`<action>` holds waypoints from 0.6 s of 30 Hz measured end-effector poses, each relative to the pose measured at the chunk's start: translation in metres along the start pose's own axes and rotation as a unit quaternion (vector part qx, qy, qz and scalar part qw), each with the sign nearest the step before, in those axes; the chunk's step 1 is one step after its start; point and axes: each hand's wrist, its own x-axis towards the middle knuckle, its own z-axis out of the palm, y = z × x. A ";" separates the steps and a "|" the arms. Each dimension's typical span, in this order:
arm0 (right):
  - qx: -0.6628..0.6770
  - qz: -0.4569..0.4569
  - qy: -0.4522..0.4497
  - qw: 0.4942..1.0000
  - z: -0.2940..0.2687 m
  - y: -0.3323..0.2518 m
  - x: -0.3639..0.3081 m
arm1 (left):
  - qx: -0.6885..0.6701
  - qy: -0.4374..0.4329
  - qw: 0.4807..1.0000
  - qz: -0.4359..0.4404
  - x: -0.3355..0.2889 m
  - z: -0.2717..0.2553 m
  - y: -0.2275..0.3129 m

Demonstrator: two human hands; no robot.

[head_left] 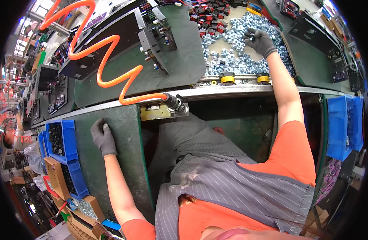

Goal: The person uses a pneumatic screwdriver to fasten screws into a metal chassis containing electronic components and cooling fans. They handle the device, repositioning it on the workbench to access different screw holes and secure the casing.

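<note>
Glinting silver fasteners (pixel 239 29) lie loose around the right hand (pixel 261 42), fingers half-curled, grip unclear; left hand (pixel 104 138) empty, fingers loosely parted.

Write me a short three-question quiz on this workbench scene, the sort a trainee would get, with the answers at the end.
1. What lies around the gray-gloved right hand?
A. Brown cardboard boxes
B. Small silvery metal fasteners
C. Blue plastic bins

2. True or false: the gray-gloved left hand is over the flat dark green board, apart from the coiled orange hose.

3. Which hand is nearer the heap of small red-and-black parts?

Key:
1. B
2. True
3. The right hand
</note>
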 end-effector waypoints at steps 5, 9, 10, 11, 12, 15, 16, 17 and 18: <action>-0.259 0.009 0.023 0.965 0.006 0.011 0.076 | -0.011 -0.005 1.000 -0.001 0.002 0.000 -0.005; -0.761 -0.110 0.088 0.633 0.064 0.024 0.090 | -0.016 0.002 1.000 0.004 0.002 0.000 -0.007; -0.774 -0.086 0.081 0.622 0.067 0.027 0.096 | -0.005 0.001 1.000 0.003 0.001 -0.001 -0.004; -0.787 -0.061 0.074 0.610 0.070 0.029 0.101 | 0.006 0.000 1.000 0.002 0.001 -0.001 -0.001; -0.801 -0.026 0.074 0.593 0.080 0.028 0.098 | 0.009 0.002 1.000 0.005 0.001 -0.001 0.000; -0.822 0.005 0.024 0.568 0.076 0.025 0.120 | 0.014 0.008 1.000 0.007 0.002 -0.001 0.000; -0.843 -0.023 0.044 0.535 0.076 0.028 0.122 | 0.014 0.011 1.000 0.004 0.002 -0.001 -0.002; -0.836 -0.034 0.040 0.546 0.074 0.029 0.121 | 0.013 0.014 1.000 0.002 0.001 0.000 -0.003; -0.829 -0.046 0.035 0.556 0.072 0.029 0.119 | 0.018 0.015 1.000 0.004 0.001 0.000 -0.003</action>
